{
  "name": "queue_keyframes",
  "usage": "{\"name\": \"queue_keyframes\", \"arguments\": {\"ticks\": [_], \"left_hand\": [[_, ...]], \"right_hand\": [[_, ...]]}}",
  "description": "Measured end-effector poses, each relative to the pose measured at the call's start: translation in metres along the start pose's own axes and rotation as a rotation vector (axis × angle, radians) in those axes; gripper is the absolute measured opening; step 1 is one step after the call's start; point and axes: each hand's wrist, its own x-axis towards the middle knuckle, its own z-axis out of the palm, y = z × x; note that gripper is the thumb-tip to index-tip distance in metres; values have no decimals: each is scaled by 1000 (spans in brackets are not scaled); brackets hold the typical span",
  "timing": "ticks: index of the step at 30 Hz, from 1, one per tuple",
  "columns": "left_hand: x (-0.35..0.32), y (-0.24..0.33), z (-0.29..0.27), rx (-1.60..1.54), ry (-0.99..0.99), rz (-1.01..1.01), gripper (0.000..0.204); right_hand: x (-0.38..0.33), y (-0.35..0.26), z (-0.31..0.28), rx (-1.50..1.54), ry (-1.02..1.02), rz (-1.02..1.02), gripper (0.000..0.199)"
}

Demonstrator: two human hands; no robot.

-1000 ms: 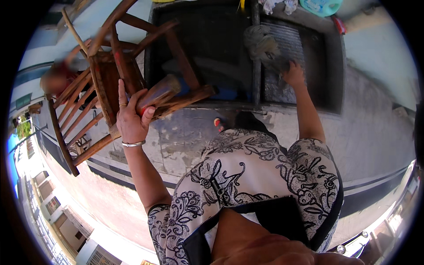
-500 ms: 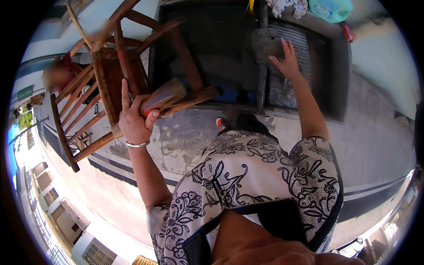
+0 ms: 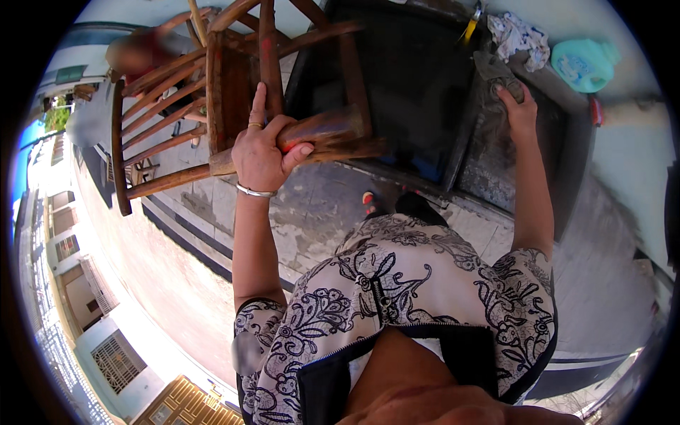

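Up at the left, a brown wooden chair (image 3: 236, 99) is held tilted, its slats and legs sticking out to the sides. My left hand (image 3: 263, 154) wraps round its thick wood near the legs, index finger stretched along the frame and thumb to the right. A dark grey, wet-looking cloth (image 3: 489, 79) lies bunched at the far edge of the ridged washboard basin (image 3: 492, 170). The fingers of my right hand (image 3: 520, 112) close on the cloth's right side; the fingertips are partly hidden in it.
A dark, water-filled basin (image 3: 407, 92) adjoins the washboard. On the far ledge are a yellow-handled brush-like tool (image 3: 470, 28), a crumpled patterned cloth (image 3: 520, 41), a teal detergent jug (image 3: 584, 65) and a small red packet (image 3: 596, 111). Another person (image 3: 145, 60) is behind the chair.
My right hand has gone from open above the cloth to gripping it. The view has shifted, so the chair and my left hand appear farther right; my left hand still holds the chair.
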Motion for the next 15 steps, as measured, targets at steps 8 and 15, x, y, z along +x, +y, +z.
{"name": "queue_keyframes", "arguments": {"ticks": [8, 15], "left_hand": [[4, 9, -5, 34, -49, -60, 57], [7, 14, -6, 24, -12, -12, 64]], "right_hand": [[-4, -93, 66, 400, -357, 10, 59], [-3, -79, 172, 964, -691, 476, 42]]}}
